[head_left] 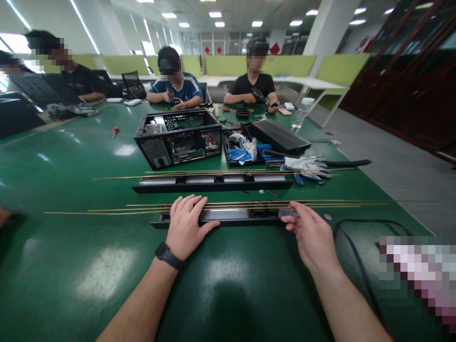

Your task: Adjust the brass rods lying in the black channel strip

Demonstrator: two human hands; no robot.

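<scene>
A dark rail (231, 217) with a grey channel lies crosswise on the green table, and several thin brass-coloured rods (107, 211) run along its top, past both ends. My left hand (187, 223) rests over the rail's left part, fingers spread across the rods, thumb out along the front edge. At the rail's right end is my right hand (309, 230), fingers curled beside the rods; whether something small is pinched there is too unclear to see. A second dark rail (213, 184) lies behind, also with rods over it.
Behind the rails stand an open black computer case (181, 137), a tray with gloves (244, 149), a black panel (280, 135) and more gloves (308, 168). A black cable (356, 251) lies at right. Two people sit across the table holding tools; others are at left.
</scene>
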